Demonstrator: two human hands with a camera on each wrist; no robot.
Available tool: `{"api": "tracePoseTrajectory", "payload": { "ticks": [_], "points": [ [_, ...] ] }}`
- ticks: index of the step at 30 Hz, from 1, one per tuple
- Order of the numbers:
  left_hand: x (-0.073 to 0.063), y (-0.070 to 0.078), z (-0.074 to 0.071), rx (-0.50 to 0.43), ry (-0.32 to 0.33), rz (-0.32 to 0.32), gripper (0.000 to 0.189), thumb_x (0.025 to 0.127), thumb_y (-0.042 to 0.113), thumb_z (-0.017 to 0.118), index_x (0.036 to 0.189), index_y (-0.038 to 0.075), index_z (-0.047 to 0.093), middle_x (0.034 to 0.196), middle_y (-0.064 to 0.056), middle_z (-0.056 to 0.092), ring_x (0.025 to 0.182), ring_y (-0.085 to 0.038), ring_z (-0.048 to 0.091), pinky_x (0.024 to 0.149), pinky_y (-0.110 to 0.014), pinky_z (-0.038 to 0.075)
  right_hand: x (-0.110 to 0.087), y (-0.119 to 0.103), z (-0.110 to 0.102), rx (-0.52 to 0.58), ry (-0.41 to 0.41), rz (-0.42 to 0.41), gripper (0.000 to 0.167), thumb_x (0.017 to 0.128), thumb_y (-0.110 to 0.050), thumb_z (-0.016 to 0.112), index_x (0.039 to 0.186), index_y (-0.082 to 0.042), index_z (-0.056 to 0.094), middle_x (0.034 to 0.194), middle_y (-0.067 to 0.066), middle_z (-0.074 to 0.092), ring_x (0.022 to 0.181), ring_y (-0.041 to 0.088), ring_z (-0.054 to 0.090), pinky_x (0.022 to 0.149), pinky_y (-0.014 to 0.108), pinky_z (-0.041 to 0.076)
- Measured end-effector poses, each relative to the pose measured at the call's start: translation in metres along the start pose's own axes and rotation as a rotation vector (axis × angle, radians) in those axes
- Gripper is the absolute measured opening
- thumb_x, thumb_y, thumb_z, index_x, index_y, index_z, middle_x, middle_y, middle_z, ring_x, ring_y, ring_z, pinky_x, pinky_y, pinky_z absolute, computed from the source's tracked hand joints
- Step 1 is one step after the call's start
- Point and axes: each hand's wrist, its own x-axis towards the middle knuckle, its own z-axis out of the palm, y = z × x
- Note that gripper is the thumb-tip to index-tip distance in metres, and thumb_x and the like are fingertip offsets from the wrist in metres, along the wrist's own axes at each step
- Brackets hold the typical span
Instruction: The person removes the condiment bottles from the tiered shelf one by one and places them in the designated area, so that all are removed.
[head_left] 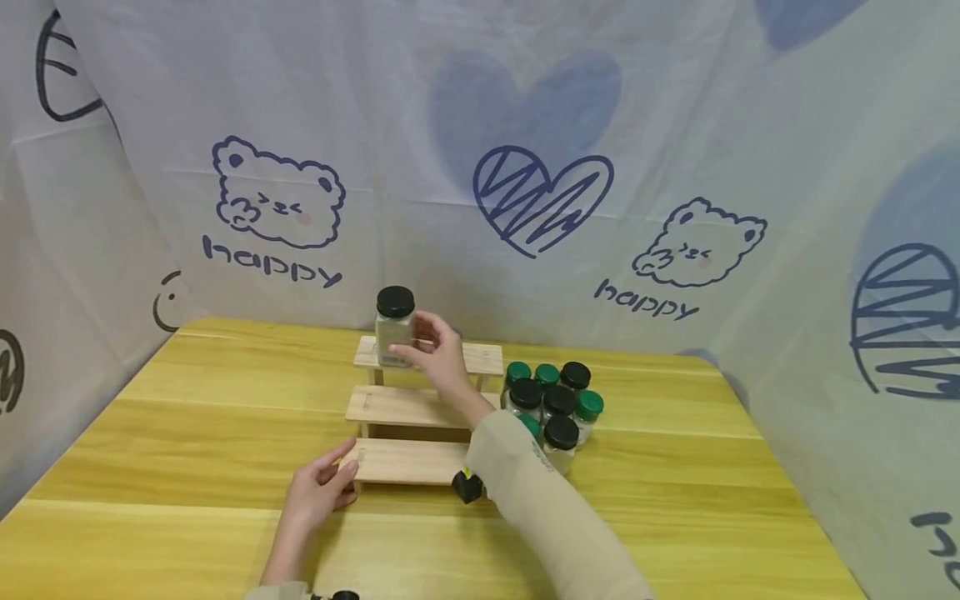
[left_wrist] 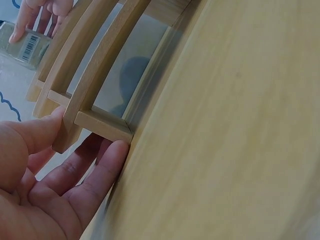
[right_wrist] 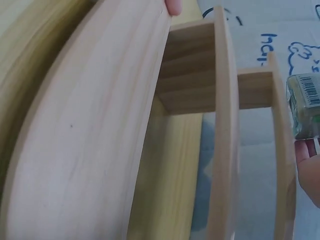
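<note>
A three-tier wooden rack [head_left: 412, 462] stands on the table. My right hand [head_left: 441, 357] holds a clear square jar [head_left: 395, 333] with a black lid, thumb in front. The jar is upright at the left end of the top tier; whether its base touches the wood I cannot tell. In the left wrist view a barcode label shows on the jar [left_wrist: 20, 46]. My left hand [head_left: 318, 492] grips the left end of the lowest tier. Its thumb lies against the board [left_wrist: 75, 110], and the fingers are round the end support. In the right wrist view, only part of the right hand [right_wrist: 311, 175] shows.
Right of the rack stands a tight cluster of jars with black lids [head_left: 558, 400] and green lids [head_left: 589, 406]. A printed cloth [head_left: 405, 233] hangs behind the wooden table [head_left: 675, 483]. A small black object [head_left: 467, 487] is by the right sleeve.
</note>
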Motion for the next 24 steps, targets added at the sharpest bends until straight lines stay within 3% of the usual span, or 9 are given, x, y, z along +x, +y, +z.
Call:
{"api": "tracePoseTrajectory", "payload": {
  "ticks": [7,17,24],
  "points": [
    [0.001,0.0,0.0,-0.003,-0.003,-0.004,0.041,0.09,0.008,0.053,0.13,0.004,0.045,0.121,-0.03,0.047,0.086,-0.02,0.058,0.068,-0.029,0.054,-0.009,0.003,-0.006,-0.001,0.013,-0.032,0.045,0.075,0.005,0.068,0.115,0.005,0.049,0.11,0.014,0.055,0.099,0.022,0.052,0.084,0.031,0.048],
    [-0.001,-0.001,-0.001,-0.009,0.002,-0.005,0.041,0.09,0.007,0.054,0.13,0.003,0.045,0.118,-0.029,0.05,0.082,-0.018,0.058,0.068,-0.029,0.054,-0.029,-0.016,-0.01,-0.017,0.044,0.062,0.046,0.073,0.003,0.071,0.115,0.003,0.051,0.107,0.013,0.057,0.096,0.021,0.053,0.082,0.03,0.049],
    [0.0,0.001,0.0,-0.002,-0.007,0.003,0.041,0.09,0.007,0.054,0.129,0.003,0.045,0.116,-0.028,0.052,0.08,-0.017,0.058,0.067,-0.028,0.054,-0.044,-0.026,-0.021,0.024,0.037,0.077,0.046,0.073,0.006,0.07,0.115,0.006,0.051,0.105,0.016,0.056,0.095,0.024,0.053,0.083,0.032,0.048]
  ]
}}
